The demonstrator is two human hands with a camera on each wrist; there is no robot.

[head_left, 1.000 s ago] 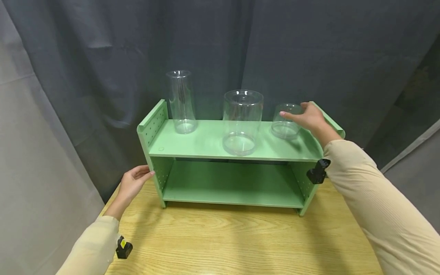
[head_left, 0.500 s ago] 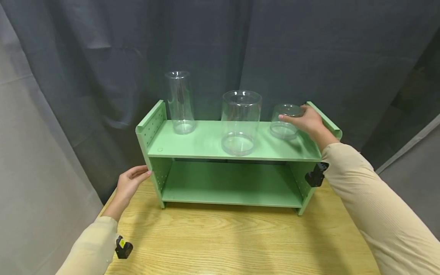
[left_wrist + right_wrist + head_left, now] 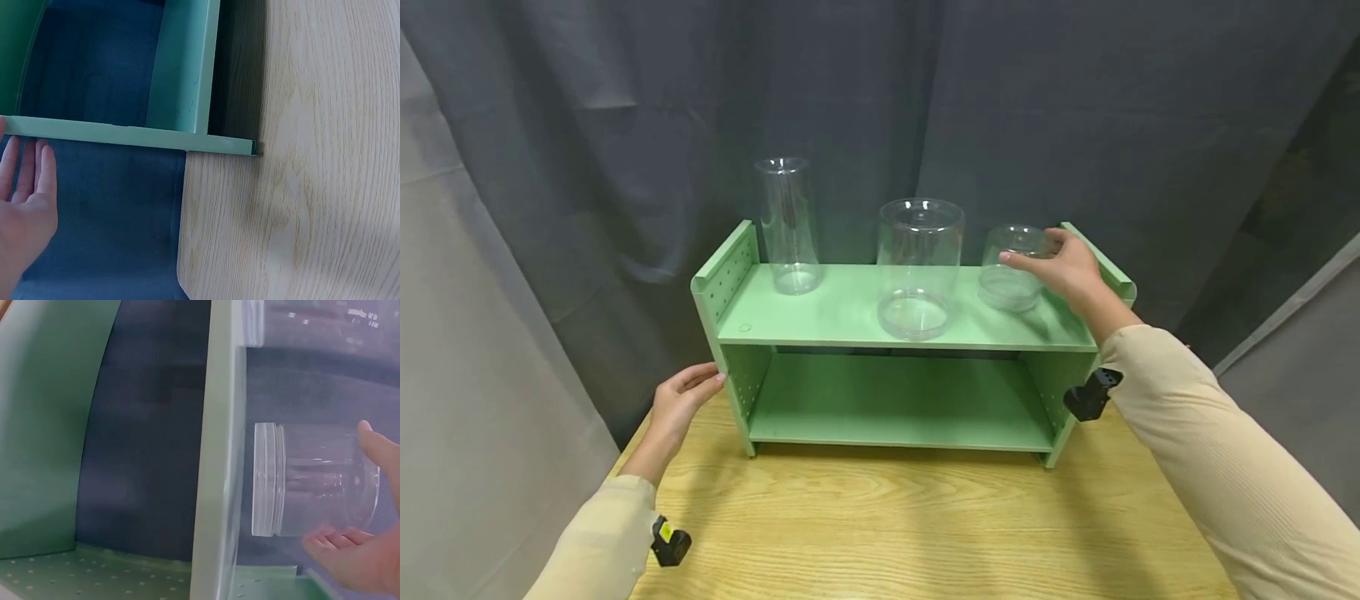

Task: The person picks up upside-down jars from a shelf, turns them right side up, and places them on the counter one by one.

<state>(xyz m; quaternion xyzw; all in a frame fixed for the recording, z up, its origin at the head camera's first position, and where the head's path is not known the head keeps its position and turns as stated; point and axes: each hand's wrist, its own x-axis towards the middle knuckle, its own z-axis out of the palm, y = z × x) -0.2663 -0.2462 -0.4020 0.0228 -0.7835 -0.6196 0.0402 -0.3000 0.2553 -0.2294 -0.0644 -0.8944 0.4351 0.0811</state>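
Observation:
My right hand [image 3: 1067, 265] grips a short clear jar [image 3: 312, 478] near its upper end, thumb on one side and fingers on the other. A thick ridged band runs round the jar's base, low over the right part of the green shelf's top board [image 3: 842, 321]. A wider clear jar [image 3: 921, 267] stands upright in the middle of that board, and a tall narrow clear cylinder [image 3: 787, 225] at its left. With fairly straight fingers, my left hand [image 3: 676, 407] touches the outer face of the shelf's left side panel [image 3: 125, 133], its thumb at the front edge.
The green shelf's lower board [image 3: 902, 408] bears nothing in view. Raised side panels with rows of holes bound the top board, the right one [image 3: 1101, 262] close beside my right hand. Dark curtain [image 3: 850, 75] hangs behind. The wooden table [image 3: 880, 517] extends in front.
My right hand has closed round the short jar and shifted it slightly forward and left. My left hand stays at the side panel. The whole head view has drifted a little.

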